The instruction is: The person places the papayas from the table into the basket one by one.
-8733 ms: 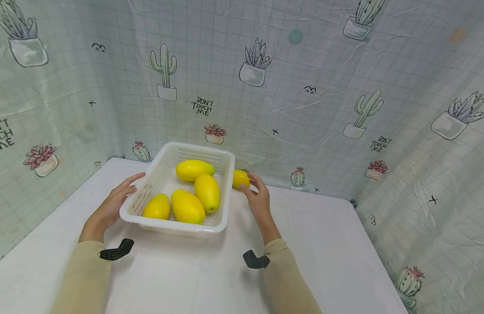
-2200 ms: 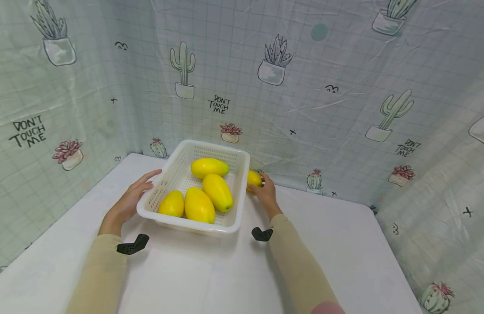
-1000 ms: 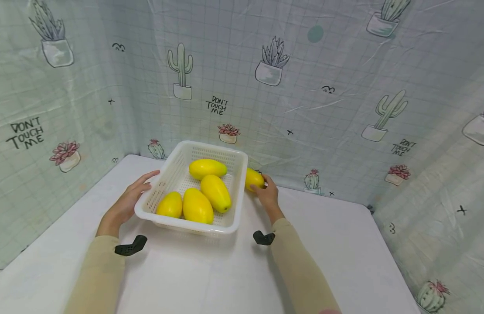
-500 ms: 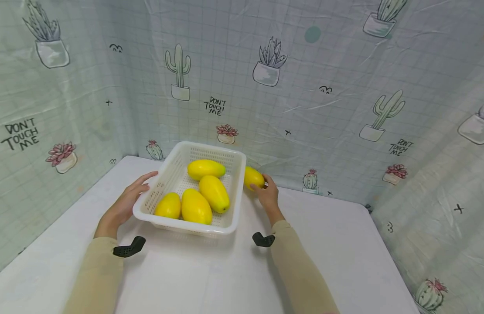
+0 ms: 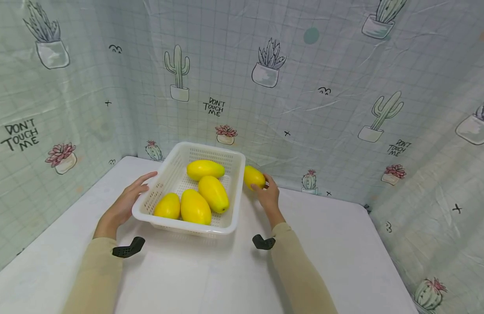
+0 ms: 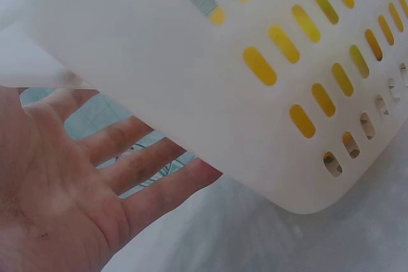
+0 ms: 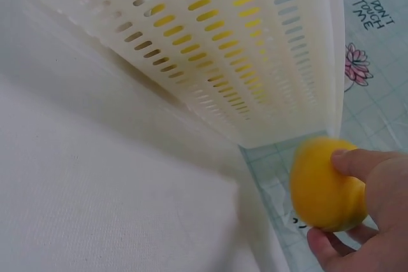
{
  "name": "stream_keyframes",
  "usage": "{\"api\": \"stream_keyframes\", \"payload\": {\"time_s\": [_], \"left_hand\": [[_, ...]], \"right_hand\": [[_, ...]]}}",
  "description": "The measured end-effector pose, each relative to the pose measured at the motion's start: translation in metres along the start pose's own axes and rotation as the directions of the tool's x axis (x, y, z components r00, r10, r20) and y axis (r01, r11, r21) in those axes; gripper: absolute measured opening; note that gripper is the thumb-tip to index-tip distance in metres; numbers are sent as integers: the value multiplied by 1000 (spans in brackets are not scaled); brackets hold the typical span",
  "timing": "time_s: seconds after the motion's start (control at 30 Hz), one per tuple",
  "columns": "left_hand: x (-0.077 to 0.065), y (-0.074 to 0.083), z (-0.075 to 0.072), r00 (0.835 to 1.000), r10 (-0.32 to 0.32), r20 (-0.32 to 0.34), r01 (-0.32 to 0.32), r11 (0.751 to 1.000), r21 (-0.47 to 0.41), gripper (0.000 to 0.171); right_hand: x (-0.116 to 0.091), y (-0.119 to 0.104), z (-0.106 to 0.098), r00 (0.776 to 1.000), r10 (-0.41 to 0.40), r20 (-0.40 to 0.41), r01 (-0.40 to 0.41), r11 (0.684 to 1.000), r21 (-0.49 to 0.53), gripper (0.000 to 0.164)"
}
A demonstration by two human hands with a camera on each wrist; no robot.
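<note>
My right hand (image 5: 267, 197) pinches a yellow mango (image 5: 253, 177) between thumb and fingers, just outside the right wall of a white slotted plastic basket (image 5: 235, 196). The right wrist view shows this mango (image 7: 324, 183) near the basket's far corner, thumb across its top and fingertips below. Several more mangoes, one of them a mango (image 5: 206, 169) with a greenish tip, lie inside the basket. At the basket's left side is my left hand (image 5: 122, 204), its fingers extended along the wall. In the left wrist view, the straight fingers (image 6: 143, 167) reach up to the basket's side (image 6: 159, 74).
A white-covered table (image 5: 179, 274) carries the basket near its back edge. Behind and at both sides hangs a pale curtain (image 5: 226, 65) printed with cacti. A black wrist camera mount (image 5: 129, 247) sits on the left sleeve, another mount (image 5: 263, 242) on the right.
More of the held mango shows beside the basket than 8.7 s ago, and it has tilted in my right hand since 2.2 s ago. My left hand stays at the basket; the head view has shifted slightly.
</note>
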State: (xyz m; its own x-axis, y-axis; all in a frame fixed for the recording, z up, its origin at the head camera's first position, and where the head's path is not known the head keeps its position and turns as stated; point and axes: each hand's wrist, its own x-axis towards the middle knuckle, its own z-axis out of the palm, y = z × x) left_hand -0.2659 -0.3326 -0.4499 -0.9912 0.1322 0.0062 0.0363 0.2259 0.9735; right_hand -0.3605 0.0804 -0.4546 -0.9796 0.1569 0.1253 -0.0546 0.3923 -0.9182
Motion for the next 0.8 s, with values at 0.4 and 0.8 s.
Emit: {"api": "stream_keyframes", "payload": {"time_s": [0.4, 0.8], "left_hand": [[-2, 1, 0, 1000, 17, 6, -17, 1000, 5, 53], [-4, 2, 0, 1000, 10, 1, -10, 1000, 13, 52]], "right_hand": [[-7, -8, -3, 998, -51, -30, 51, 998, 23, 66], [-13, -14, -8, 994, -88, -68, 89, 996, 16, 64]]}}
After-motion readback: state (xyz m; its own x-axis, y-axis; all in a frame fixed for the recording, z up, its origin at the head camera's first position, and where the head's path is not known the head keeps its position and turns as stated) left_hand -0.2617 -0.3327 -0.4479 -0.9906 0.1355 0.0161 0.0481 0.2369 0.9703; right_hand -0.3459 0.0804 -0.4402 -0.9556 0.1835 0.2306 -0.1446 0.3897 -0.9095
